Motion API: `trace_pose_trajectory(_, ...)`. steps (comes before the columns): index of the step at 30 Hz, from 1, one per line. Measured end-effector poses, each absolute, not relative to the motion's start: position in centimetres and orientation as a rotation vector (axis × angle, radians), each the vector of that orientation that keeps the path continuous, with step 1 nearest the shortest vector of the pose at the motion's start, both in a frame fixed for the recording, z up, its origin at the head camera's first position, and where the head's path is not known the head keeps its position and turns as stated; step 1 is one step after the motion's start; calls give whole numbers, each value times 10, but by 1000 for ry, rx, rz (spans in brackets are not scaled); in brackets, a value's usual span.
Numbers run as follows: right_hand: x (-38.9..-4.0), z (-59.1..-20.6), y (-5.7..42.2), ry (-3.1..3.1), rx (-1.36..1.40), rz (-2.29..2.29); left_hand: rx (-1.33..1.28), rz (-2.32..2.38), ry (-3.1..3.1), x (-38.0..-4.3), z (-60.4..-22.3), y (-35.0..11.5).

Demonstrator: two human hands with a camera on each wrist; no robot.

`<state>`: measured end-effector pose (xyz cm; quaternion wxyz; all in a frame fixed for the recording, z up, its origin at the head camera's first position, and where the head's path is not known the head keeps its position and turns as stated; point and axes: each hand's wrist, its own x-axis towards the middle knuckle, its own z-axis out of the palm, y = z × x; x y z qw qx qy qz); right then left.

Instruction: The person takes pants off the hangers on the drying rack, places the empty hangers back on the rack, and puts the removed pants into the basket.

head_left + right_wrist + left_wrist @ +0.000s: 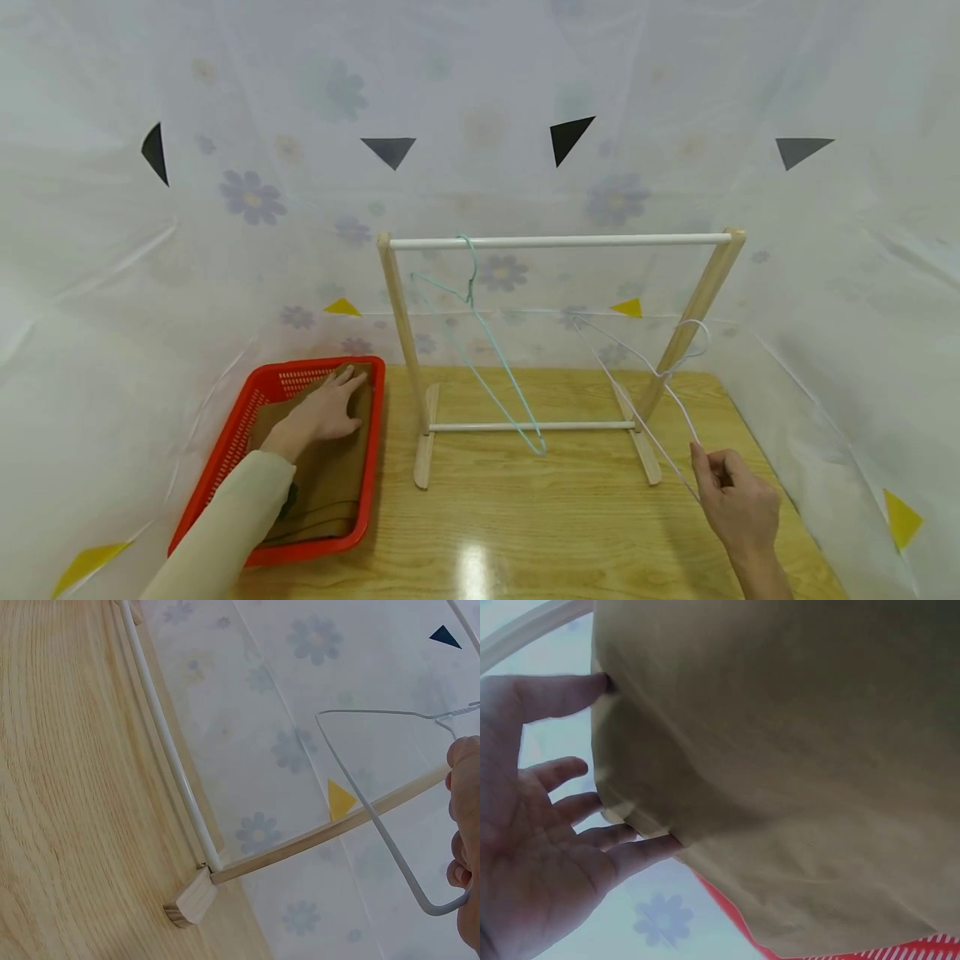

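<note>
A brown folded garment [330, 475] lies in a red plastic basket [375, 450] on the left. My left hand [327, 413] rests on its far part with fingers spread. In the left wrist view the thumb and fingertips touch the edge of the brown cloth [780, 750], well apart from each other. My right hand [738, 500] grips one end of a white wire hanger [628, 403] over the table's right side. The hanger's hook points up, apart from the rack's rail. A mint-green hanger [502, 354] hangs from the rail's left part.
The clothes rack has a white top rail [585, 241], wooden posts [403, 325] and a low white crossbar [525, 427]. It stands at the back of a wood-grain table [570, 517]. Pale flower-patterned sheeting [480, 100] closes in the back and sides.
</note>
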<state>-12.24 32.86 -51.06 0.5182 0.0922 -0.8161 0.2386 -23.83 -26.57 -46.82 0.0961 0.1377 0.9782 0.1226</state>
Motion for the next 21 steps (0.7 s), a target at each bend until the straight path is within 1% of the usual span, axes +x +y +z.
trace_pose_trajectory(21, -118, -510, 326, -2069, 202, 584, 318, 357, 2830, -256, -493, -262)
